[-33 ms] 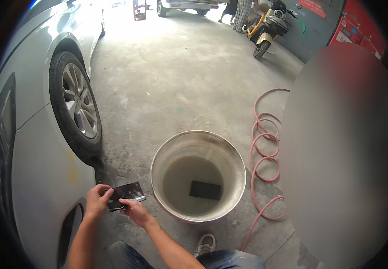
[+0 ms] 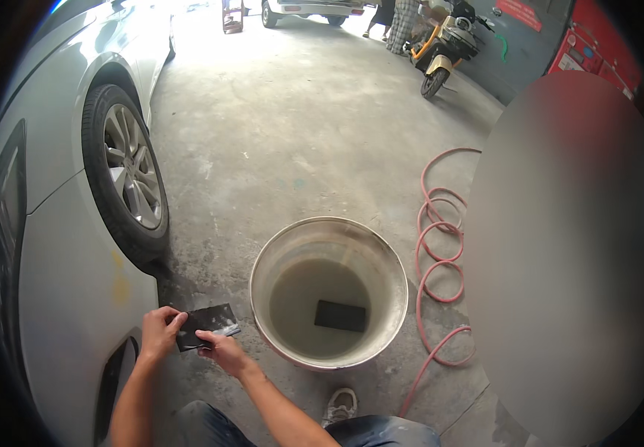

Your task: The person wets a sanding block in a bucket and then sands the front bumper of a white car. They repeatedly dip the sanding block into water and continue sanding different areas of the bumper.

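Low beside the silver car's bumper, I hold a thin dark sheet that looks like sandpaper, with whitish smears on it. My left hand pinches its left edge between thumb and fingers. The thumb of my right hand presses on its lower right part, with fingers curled underneath. A slim, pale, shiny strip shows by that thumb; I cannot tell whether it is a tool or the sheet's edge. Right of my hands stands a large round bucket of murky water, with a black rectangular block in it.
The car's front wheel is ahead on the left. A coiled pink hose lies right of the bucket, beside a large blurred area. My shoe is near the bucket's base. Farther off are a scooter, people and a white vehicle.
The dark sheet and the pale strip have shifted very slightly left, along with my right thumb. My left hand keeps its pinch in nearly the same place.
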`<state>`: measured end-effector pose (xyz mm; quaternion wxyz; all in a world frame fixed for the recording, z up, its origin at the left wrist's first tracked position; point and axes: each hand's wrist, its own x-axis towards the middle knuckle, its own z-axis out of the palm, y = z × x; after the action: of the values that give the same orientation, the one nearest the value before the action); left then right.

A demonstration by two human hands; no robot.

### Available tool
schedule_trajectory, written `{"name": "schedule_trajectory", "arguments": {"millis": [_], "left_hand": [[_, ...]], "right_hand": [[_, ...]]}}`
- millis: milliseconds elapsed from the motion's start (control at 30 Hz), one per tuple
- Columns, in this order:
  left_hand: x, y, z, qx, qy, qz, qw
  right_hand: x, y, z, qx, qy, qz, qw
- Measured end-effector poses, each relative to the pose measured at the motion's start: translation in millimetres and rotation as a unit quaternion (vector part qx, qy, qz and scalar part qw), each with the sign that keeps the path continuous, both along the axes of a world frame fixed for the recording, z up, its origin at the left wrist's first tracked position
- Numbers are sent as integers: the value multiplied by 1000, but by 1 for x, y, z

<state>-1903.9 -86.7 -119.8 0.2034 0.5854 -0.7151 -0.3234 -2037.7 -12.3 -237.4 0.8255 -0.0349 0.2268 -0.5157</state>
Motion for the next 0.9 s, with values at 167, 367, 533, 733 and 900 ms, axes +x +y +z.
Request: {"name": "schedule_trajectory", "arguments": {"millis": [167,367,533,733,900], "left_hand": [[-8,-19,25,41,-120,-25,992],[20,9,120,-178,-243,-59,952],[47,40,230,-346,-413,-157,828],[166,84,291,-333,-566,-204,726],[186,92,270,-302,-537,-176,767]], "right_hand": [[-21,1,27,-60,-74,1,995],[13,-5,13,17,-55,52,997],[18,-36,-5,128,160,-100,974],[81,-80,63,56,497,-233,834],[133,-95,79,-233,504,-319,768]]}}
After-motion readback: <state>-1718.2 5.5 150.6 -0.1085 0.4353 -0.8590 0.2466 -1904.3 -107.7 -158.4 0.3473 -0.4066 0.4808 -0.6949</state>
